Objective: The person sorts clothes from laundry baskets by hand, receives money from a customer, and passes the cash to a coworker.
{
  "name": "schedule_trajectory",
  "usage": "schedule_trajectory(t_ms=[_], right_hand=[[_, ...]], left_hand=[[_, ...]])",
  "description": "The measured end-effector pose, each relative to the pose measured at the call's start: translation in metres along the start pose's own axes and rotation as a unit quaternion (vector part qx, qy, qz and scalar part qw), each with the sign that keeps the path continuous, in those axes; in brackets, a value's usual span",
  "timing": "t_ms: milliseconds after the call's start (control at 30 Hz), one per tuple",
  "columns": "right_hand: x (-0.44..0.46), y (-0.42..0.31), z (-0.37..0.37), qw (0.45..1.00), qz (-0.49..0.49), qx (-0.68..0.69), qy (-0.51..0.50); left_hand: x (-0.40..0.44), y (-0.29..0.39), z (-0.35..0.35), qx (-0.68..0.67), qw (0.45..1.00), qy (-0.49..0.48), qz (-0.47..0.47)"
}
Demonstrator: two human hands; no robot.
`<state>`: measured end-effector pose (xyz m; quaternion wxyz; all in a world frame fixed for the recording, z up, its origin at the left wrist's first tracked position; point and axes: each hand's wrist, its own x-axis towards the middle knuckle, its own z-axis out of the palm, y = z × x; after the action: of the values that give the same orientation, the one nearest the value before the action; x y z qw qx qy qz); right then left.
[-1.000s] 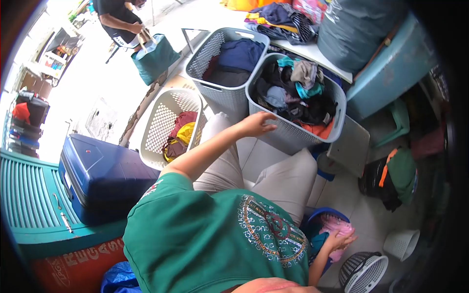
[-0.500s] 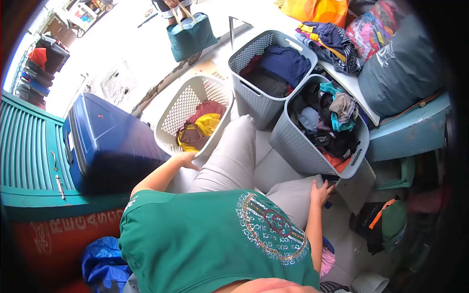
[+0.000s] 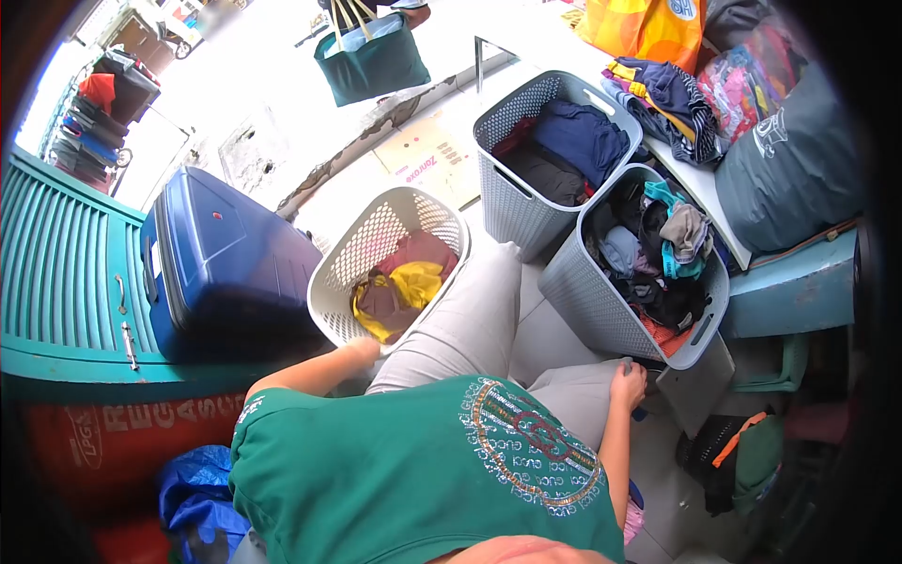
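Observation:
My left hand [image 3: 357,355] is at the near rim of the white basket [image 3: 324,305], its fingers hidden behind the wrist and rim. In that basket lie yellow and maroon clothes [image 3: 413,282]. My right hand [image 3: 629,383] rests by my right knee, fingers curled in; whether it holds anything is hidden. Beyond that knee a grey basket [image 3: 573,268] holds mixed clothes [image 3: 648,244], dark, teal and grey. Behind it stands another grey basket [image 3: 507,202] with folded navy and dark clothes [image 3: 583,141].
A blue suitcase [image 3: 240,254] stands at the left beside a teal louvred door [image 3: 66,273]. Someone holds a teal bag [image 3: 371,66] at the top. A bench [image 3: 691,179] carries clothes and bags. More clothes [image 3: 752,461] lie on the floor at the right.
My right hand has left the pink cloth and come to my knee. My left hand has gone from the grey basket to the white one. The view has shifted left.

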<state>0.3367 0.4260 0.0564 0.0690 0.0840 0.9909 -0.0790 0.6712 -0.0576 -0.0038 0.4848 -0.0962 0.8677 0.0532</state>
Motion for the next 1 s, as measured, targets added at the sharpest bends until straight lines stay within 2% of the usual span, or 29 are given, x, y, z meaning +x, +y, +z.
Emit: schedule_trajectory(t_ms=[100, 167, 200, 267, 300, 333, 367, 400, 467, 533, 567, 633, 667, 733, 767, 800, 833, 867, 933, 967, 1000], right_hand=[[0.003, -0.008, -0.005, 0.999, -0.005, -0.03, -0.027], [0.006, -0.009, -0.007, 0.998, -0.009, -0.048, -0.044], [0.006, -0.008, -0.009, 0.998, -0.007, -0.049, -0.043], [0.005, -0.009, -0.012, 0.998, -0.006, -0.052, -0.047], [0.005, -0.006, -0.011, 0.998, -0.002, -0.051, -0.045], [0.005, -0.003, -0.008, 0.998, -0.006, -0.043, -0.038], [0.005, 0.001, -0.005, 0.999, -0.01, -0.036, -0.031], [0.005, 0.004, -0.004, 0.999, -0.007, -0.036, -0.031], [0.006, 0.007, -0.003, 0.999, -0.01, -0.024, -0.027], [0.005, 0.006, -0.006, 0.999, -0.003, -0.017, -0.03], [0.005, 0.004, -0.007, 0.999, 0.0, -0.009, -0.034], [0.002, 0.001, -0.009, 0.999, -0.003, -0.019, -0.035], [0.001, -0.001, -0.01, 0.999, -0.011, -0.031, -0.037], [-0.003, -0.008, -0.013, 0.999, -0.009, -0.036, -0.033], [-0.006, -0.009, -0.015, 0.999, -0.04, -0.028, -0.023], [-0.008, -0.006, -0.018, 0.997, -0.068, -0.021, -0.012], [-0.006, 0.001, -0.016, 0.992, -0.127, 0.0, -0.005], [-0.004, 0.005, -0.013, 0.982, -0.189, 0.02, 0.001], [-0.006, 0.008, -0.011, 0.958, -0.286, 0.017, -0.004], [-0.006, 0.008, -0.013, 0.957, -0.289, 0.011, -0.001], [-0.007, 0.004, -0.015, 0.967, -0.253, 0.02, -0.033]], left_hand=[[0.011, 0.006, 0.001, -0.078, 0.996, -0.033, 0.027], [0.027, 0.001, -0.011, -0.111, 0.984, -0.065, 0.124], [0.027, 0.001, -0.018, -0.126, 0.98, -0.028, 0.151], [0.01, 0.011, -0.057, -0.104, 0.989, 0.0, 0.109], [0.036, 0.004, -0.049, -0.08, 0.991, 0.028, 0.103], [0.023, 0.014, -0.082, -0.121, 0.99, 0.039, 0.055], [0.021, 0.016, -0.098, -0.149, 0.985, 0.08, 0.042], [0.035, 0.008, -0.097, -0.196, 0.965, 0.165, 0.056], [0.02, 0.015, -0.132, -0.201, 0.952, 0.225, 0.055], [0.014, 0.028, -0.156, -0.213, 0.95, 0.224, 0.041], [0.017, 0.032, -0.157, -0.21, 0.95, 0.224, 0.045], [0.022, 0.038, -0.158, -0.23, 0.924, 0.275, 0.134], [0.024, 0.041, -0.157, -0.226, 0.924, 0.275, 0.137], [0.028, 0.053, -0.151, -0.296, 0.923, 0.238, 0.066], [0.044, 0.049, -0.126, -0.366, 0.883, 0.286, 0.068], [0.052, 0.046, -0.104, -0.52, 0.814, 0.254, 0.059], [0.031, 0.053, -0.102, -0.565, 0.791, 0.235, 0.003], [0.044, 0.037, -0.069, -0.488, 0.839, 0.241, 0.0], [0.068, 0.002, 0.02, -0.351, 0.915, 0.186, 0.072], [0.037, 0.016, 0.027, -0.404, 0.896, 0.168, 0.078], [0.037, 0.029, 0.026, -0.409, 0.893, 0.173, 0.079]])
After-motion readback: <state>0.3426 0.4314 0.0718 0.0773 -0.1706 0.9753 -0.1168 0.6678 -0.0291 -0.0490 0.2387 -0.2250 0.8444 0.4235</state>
